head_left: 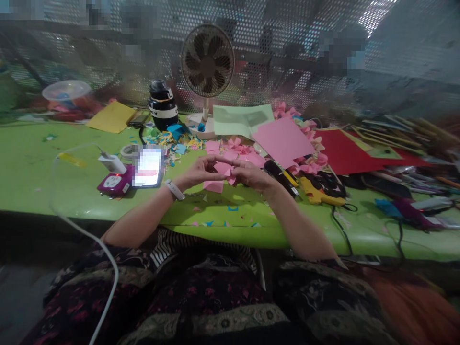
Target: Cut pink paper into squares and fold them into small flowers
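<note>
Both of my hands meet over the green table [43, 177] and pinch a small folded piece of pink paper [223, 169]. My left hand [199, 170], with a white watch on its wrist, grips the paper's left side. My right hand [251, 175] grips its right side, fingers curled. Another small pink square [213, 186] lies flat on the table just under my hands. Folded pink paper pieces [237, 143] lie just beyond my fingers.
A large pink sheet [283, 140], a pale green sheet [240, 119] and red sheets [345, 151] lie behind. A small fan [207, 64] and a black bottle [162, 108] stand at the back. A phone [148, 167] and charger lie left; a yellow glue gun [318, 195], scissors and tools lie right.
</note>
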A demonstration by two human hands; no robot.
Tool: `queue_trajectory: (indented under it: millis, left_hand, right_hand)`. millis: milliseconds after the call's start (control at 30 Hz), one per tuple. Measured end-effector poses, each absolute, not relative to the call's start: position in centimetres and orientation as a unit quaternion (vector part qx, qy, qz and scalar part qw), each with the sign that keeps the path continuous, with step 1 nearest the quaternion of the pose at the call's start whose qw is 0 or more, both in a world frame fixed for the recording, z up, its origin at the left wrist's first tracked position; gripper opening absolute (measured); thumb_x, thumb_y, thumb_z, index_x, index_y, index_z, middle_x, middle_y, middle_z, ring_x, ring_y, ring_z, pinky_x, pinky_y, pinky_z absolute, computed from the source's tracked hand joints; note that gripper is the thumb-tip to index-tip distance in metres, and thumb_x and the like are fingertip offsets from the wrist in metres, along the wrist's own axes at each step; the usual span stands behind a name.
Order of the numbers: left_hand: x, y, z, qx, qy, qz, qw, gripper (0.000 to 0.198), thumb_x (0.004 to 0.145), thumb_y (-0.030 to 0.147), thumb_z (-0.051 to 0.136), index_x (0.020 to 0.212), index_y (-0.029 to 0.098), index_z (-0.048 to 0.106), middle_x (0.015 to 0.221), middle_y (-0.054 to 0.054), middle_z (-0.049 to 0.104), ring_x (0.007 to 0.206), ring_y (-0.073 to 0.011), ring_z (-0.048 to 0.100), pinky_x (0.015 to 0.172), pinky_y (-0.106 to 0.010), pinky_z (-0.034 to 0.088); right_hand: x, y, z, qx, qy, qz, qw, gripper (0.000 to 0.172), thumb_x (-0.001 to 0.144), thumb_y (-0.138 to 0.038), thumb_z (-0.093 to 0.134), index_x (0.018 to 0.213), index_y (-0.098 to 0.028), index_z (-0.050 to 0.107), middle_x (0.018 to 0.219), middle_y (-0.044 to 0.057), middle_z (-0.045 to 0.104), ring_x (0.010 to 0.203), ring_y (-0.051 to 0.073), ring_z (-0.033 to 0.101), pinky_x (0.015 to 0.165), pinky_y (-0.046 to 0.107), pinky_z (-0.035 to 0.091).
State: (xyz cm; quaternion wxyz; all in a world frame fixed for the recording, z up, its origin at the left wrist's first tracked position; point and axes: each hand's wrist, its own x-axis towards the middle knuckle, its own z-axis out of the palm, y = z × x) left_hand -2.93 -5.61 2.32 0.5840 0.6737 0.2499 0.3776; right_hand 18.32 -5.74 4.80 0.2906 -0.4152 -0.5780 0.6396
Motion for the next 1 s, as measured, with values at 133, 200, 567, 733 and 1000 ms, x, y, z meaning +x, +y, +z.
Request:
queue_trajectory:
  millis: [133, 200, 567, 733, 1000]
  left_hand:
    - [-2.7, -5.5, 2.0, 0.680, 0.275, 0.385, 0.560, 0.059, 0.072, 0.033, 0.092, 0.122, 0.011, 0.069, 0.086, -0.004, 0.073, 0.067, -0.0101, 0.066, 0.062, -0.022, 0.050]
    - [-2.7, -5.4, 1.9, 0.678, 0.280, 0.390, 0.557, 0.057, 0.071, 0.032, 0.093, 0.119, 0.011, 0.069, 0.086, -0.003, 0.072, 0.063, -0.0078, 0.062, 0.058, -0.020, 0.046]
    - [-2.5, -5.4, 1.7, 0.663, 0.311, 0.369, 0.572, 0.053, 0.071, 0.032, 0.093, 0.115, 0.016, 0.067, 0.083, -0.004, 0.074, 0.073, -0.0145, 0.070, 0.066, -0.027, 0.054]
    - [-2.4, -4.8, 0.6, 0.657, 0.285, 0.387, 0.581, 0.051, 0.070, 0.035, 0.094, 0.108, 0.018, 0.064, 0.081, -0.002, 0.073, 0.073, -0.0153, 0.071, 0.070, -0.031, 0.057]
    - [-2.3, -4.9, 0.3, 0.672, 0.269, 0.373, 0.581, 0.056, 0.071, 0.037, 0.092, 0.113, 0.018, 0.061, 0.087, -0.004, 0.074, 0.082, -0.0182, 0.074, 0.074, -0.032, 0.057]
  right_hand:
    - [18.2, -6.2, 4.9, -0.430, -0.588, 0.623, 0.285, 0.031, 0.067, -0.019, 0.068, 0.097, -0.019, 0.070, 0.071, 0.000, 0.070, 0.061, 0.013, 0.061, 0.059, 0.025, 0.053]
    - [18.1, -6.4, 5.1, -0.433, -0.591, 0.618, 0.285, 0.033, 0.067, -0.021, 0.067, 0.100, -0.018, 0.070, 0.070, -0.001, 0.070, 0.061, 0.013, 0.061, 0.060, 0.025, 0.053]
    - [18.3, -6.0, 4.6, -0.390, -0.622, 0.622, 0.273, 0.023, 0.073, -0.034, 0.077, 0.085, -0.017, 0.067, 0.081, 0.003, 0.073, 0.074, 0.016, 0.068, 0.070, 0.029, 0.057]
    - [18.0, -6.3, 4.2, -0.387, -0.690, 0.541, 0.285, 0.044, 0.070, -0.053, 0.088, 0.084, -0.018, 0.067, 0.075, 0.001, 0.069, 0.069, 0.014, 0.064, 0.065, 0.028, 0.054]
    - [17.7, -5.8, 3.0, -0.409, -0.723, 0.449, 0.330, 0.048, 0.080, -0.063, 0.076, 0.065, -0.020, 0.060, 0.060, -0.001, 0.059, 0.058, 0.013, 0.057, 0.055, 0.026, 0.046]
